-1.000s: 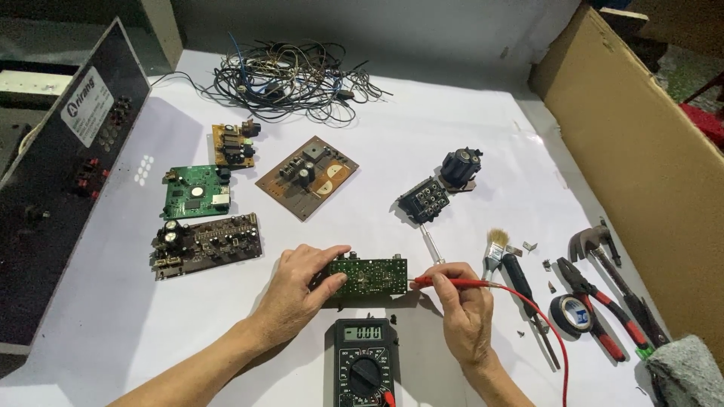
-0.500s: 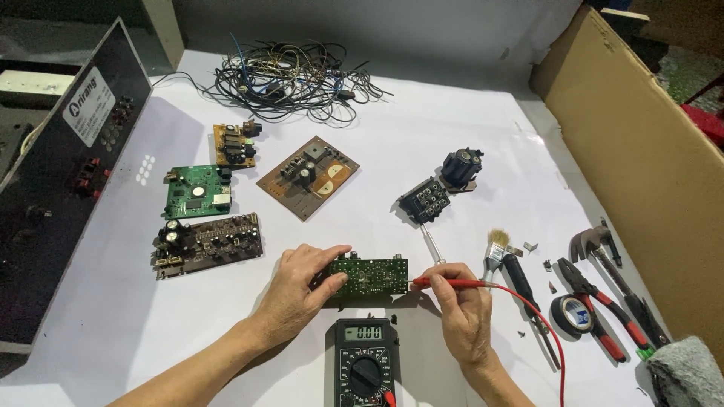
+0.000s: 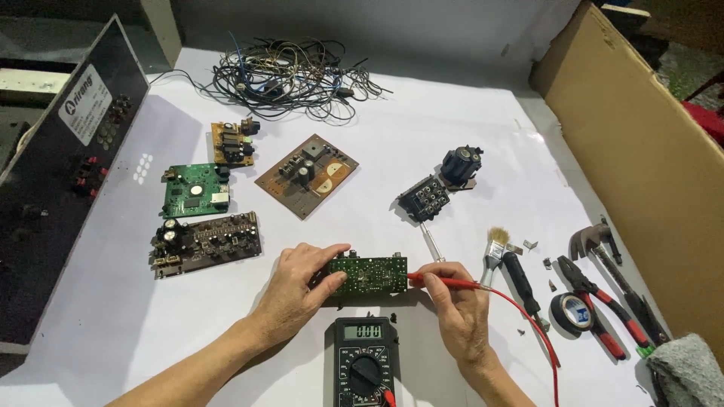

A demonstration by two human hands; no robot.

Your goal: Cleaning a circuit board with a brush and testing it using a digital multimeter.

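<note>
Green circuit board [image 3: 367, 276] lies sideways; left hand [image 3: 296, 290] grips its left end, right hand [image 3: 458, 305] pinches red probe [image 3: 445, 282] touching its right end.

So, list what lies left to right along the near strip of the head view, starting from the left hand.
Left hand → green board → right hand holding the red probe → brush → tape roll → red pliers → grey cloth.

Green circuit board [image 3: 368, 276], red probe [image 3: 445, 283]
</note>
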